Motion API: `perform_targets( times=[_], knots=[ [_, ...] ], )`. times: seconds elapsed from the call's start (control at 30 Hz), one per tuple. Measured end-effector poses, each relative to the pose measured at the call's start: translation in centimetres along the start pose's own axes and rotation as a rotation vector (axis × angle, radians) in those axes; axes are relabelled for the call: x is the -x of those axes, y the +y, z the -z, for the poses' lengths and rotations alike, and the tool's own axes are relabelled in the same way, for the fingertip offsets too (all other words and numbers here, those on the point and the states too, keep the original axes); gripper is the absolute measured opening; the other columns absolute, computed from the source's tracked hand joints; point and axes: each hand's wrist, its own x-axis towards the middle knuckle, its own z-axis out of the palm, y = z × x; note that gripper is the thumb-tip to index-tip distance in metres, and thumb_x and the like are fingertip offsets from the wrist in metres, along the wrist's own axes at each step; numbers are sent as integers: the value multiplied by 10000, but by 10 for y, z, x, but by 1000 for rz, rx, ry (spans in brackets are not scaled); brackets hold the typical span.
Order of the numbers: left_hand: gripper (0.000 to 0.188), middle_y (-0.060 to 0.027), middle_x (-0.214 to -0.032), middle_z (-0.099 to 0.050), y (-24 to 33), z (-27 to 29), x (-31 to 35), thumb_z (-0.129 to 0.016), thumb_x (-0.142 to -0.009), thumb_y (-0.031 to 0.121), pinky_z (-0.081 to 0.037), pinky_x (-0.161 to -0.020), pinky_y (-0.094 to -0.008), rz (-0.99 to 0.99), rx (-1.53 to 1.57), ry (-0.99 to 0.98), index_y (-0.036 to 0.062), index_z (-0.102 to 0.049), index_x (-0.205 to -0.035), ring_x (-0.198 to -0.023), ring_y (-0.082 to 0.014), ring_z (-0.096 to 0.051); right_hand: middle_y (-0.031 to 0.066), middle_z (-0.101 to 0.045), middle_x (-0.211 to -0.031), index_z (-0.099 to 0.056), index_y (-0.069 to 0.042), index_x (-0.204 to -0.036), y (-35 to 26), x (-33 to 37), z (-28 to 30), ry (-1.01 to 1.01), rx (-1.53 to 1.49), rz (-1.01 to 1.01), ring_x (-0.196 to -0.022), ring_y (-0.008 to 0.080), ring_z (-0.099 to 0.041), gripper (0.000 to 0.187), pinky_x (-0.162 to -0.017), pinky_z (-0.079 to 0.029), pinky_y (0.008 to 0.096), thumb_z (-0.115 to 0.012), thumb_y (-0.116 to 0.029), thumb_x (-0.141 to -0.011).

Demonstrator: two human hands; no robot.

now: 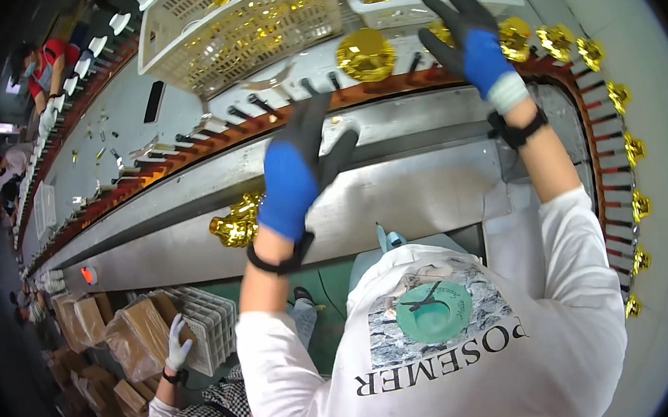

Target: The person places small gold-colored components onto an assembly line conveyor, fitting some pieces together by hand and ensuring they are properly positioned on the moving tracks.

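Note:
My left hand, in a blue glove with dark grey fingers, is over the near side of the conveyor. Its fingers are stretched and apart, nothing in them; the fingertips are near the bare black pegs. My right hand, gloved alike, reaches to the far right with thumb and fingers spread. A shiny gold piece shows beside its thumb and fingers; I cannot tell if they touch it. To the left of that hand, a round gold cup-like part sits on the peg line.
A cream basket and a white basket with gold and silver parts stand behind the pegs. Gold parts ride the curved chain at right. More gold pieces lie on the steel ledge. A co-worker's white-gloved hand is lower left near cartons.

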Motion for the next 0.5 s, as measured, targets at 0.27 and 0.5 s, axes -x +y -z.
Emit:
perform_targets(
  times=[0.27, 0.5],
  knots=[
    [424, -209, -1213, -742, -26, -66, -134, -771, -942, 460, -607, -856, -503, 151, -446, -205, 179, -762, -1259, -1019, -411, -755, 222, -729, -1129, -715, -85, -1317, -9, 11, -30, -337, -327, -41, -1058, 440, -698, 459, -932, -554, 534, -762, -339, -936],
    [451, -194, -1075, -745, 49, -86, 13, -825, -921, 301, -603, -739, -478, 201, -15, -97, 85, -720, -1302, -849, -407, -736, 182, -747, -992, -736, -88, -1196, -25, 138, 59, -574, -809, -182, -889, 397, -727, 423, -777, -575, 499, -831, -327, -861]
  ],
)
